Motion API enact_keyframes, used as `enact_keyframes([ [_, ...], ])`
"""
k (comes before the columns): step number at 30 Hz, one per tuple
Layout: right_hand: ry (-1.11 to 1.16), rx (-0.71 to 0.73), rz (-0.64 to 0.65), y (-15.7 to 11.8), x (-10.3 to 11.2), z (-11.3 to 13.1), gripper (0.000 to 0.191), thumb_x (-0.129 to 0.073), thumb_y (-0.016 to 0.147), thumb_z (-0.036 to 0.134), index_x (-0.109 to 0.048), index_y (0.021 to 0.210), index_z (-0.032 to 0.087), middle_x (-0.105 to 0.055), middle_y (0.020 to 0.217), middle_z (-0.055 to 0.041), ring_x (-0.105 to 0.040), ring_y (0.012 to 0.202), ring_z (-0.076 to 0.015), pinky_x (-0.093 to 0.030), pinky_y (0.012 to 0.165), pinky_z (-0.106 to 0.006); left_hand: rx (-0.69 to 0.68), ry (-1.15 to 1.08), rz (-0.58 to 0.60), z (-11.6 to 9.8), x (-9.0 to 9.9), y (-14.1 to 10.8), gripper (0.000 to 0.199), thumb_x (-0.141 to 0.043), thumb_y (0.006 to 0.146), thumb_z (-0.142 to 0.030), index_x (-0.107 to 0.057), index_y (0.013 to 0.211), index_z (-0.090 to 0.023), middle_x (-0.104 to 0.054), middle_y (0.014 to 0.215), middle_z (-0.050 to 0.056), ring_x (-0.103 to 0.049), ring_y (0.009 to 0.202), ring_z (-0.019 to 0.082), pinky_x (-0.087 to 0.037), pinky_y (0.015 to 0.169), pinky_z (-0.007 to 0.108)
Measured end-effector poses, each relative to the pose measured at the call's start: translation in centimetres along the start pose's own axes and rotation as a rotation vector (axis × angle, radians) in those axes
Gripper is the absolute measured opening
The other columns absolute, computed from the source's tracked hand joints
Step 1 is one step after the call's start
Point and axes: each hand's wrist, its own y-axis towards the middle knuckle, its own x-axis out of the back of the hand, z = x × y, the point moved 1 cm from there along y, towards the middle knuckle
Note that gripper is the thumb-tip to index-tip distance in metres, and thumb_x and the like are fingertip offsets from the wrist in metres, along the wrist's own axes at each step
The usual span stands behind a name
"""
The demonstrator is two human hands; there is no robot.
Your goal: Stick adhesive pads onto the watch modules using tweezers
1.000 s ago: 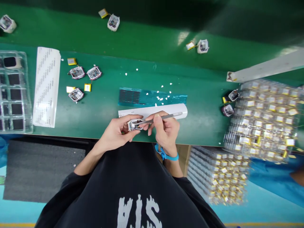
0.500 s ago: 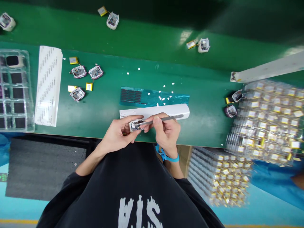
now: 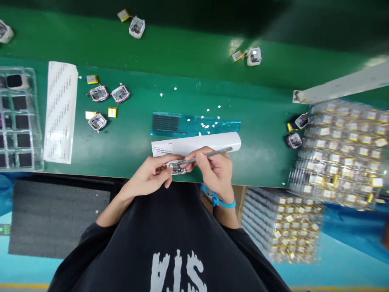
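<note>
Between the thumb and fingers of my left hand is a small white watch case, its circuit side facing up. My right hand pinches slim grey tweezers, whose tip reaches into the case. The right fingertips are close to the case's edge; whether they touch it I cannot tell. Just beyond both hands lies a curled white sheet with small print at its left end. Behind that is a blue film strip carrying dark strips and small white stickers.
Opened watch cases with yellow batteries lie on the left of the green bench. A printed white sheet and a clear compartment tray are farther left. Stacked trays of batteries stand at the right, beside a white bar.
The watch case has turned and shifted slightly right and down in my left hand. The tweezers have stayed at the case, with the right hand moved slightly.
</note>
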Motion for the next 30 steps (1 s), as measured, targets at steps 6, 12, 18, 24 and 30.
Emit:
enact_keyframes([
  [6, -0.268, 0.203, -0.216, 1.7, 2.9, -1.8, 0.022, -0.058, 0.105, 0.032, -0.078, 0.101, 0.025, -0.079, 0.093, -0.0026, -0.074, 0.078, -0.0183, -0.060, 0.067, -0.033, -0.079, 0.203, -0.043, 0.4, 0.5, 0.5, 0.035, -0.047, 0.104, -0.029, -0.064, 0.130, -0.012, -0.071, 0.074, 0.004, -0.064, 0.060, 0.014, -0.050, 0.057, 0.024],
  [12, -0.484, 0.203, 0.020, 3.9, 3.9, -4.1, 0.022, -0.057, 0.104, 0.024, -0.079, 0.105, 0.024, -0.081, 0.102, -0.0028, -0.073, 0.094, -0.0209, -0.059, 0.086, -0.039, -0.404, 0.770, -0.210, 1.0, 1.8, 3.9, 0.028, -0.041, 0.106, -0.025, -0.065, 0.117, -0.016, -0.074, 0.120, 0.012, -0.065, 0.117, 0.025, -0.051, 0.100, 0.038],
  [18, -0.534, 0.307, 0.048, 3.7, 3.8, -5.4, 0.019, -0.060, 0.103, 0.022, -0.078, 0.110, 0.024, -0.080, 0.106, -0.0027, -0.073, 0.097, -0.0206, -0.061, 0.088, -0.040, -0.439, 1.009, -0.199, 2.4, 2.4, 5.5, 0.032, -0.038, 0.106, -0.019, -0.063, 0.126, -0.015, -0.074, 0.120, 0.011, -0.063, 0.113, 0.026, -0.048, 0.097, 0.041],
  [24, -0.636, 0.549, 0.038, 3.8, 3.1, -5.3, 0.030, -0.057, 0.098, 0.006, -0.077, 0.113, 0.024, -0.079, 0.114, -0.0025, -0.076, 0.093, -0.0197, -0.064, 0.080, -0.035, -0.495, 1.139, -0.234, 2.3, 2.0, 5.7, 0.030, -0.040, 0.104, -0.019, -0.067, 0.119, -0.014, -0.078, 0.100, 0.011, -0.061, 0.109, 0.030, -0.045, 0.096, 0.047],
  [30, -0.608, 0.712, -0.183, 5.2, 2.7, -1.5, 0.044, -0.063, 0.094, 0.000, -0.071, 0.127, 0.029, -0.078, 0.119, -0.0022, -0.077, 0.095, -0.0196, -0.065, 0.079, -0.035, -0.576, 0.908, -0.310, 0.4, 1.2, 4.2, 0.026, -0.043, 0.102, -0.021, -0.066, 0.114, -0.019, -0.078, 0.110, 0.010, -0.066, 0.109, 0.026, -0.047, 0.103, 0.046],
])
